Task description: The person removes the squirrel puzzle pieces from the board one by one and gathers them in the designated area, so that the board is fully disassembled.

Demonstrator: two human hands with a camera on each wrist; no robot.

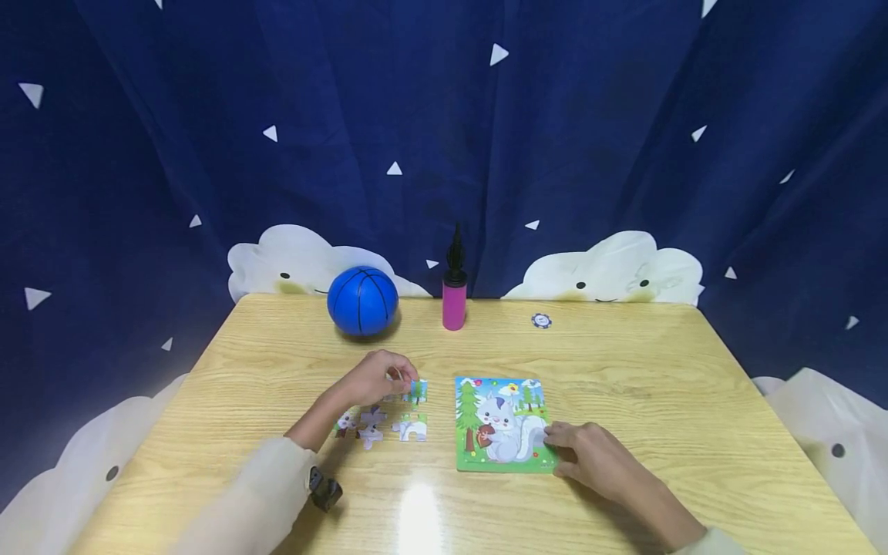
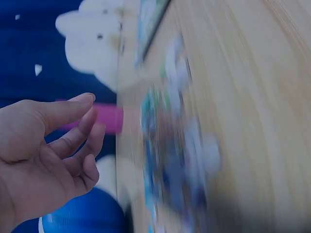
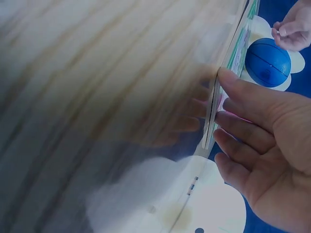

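My left hand [image 1: 385, 376] hovers over loose jigsaw pieces on the left of the table. In the left wrist view its thumb and fingers are loosely bent, with no piece visible between them. Below the fingertips lies a blue-and-green tree piece [image 1: 418, 394]. Nearer to me are a white-and-green piece [image 1: 413, 428] and grey-white squirrel pieces [image 1: 371, 417]; the left wrist view blurs the pieces. A square squirrel puzzle board [image 1: 502, 424] lies flat in the middle. My right hand [image 1: 600, 459] touches the board's right edge with its thumb and fairly straight fingers.
At the back of the wooden table [image 1: 624, 362] stand a blue basketball [image 1: 362, 301] and a pink hand pump [image 1: 454, 306] with a black top. A poker chip [image 1: 541, 321] lies to their right. A dark blue curtain [image 1: 444, 116] hangs behind.
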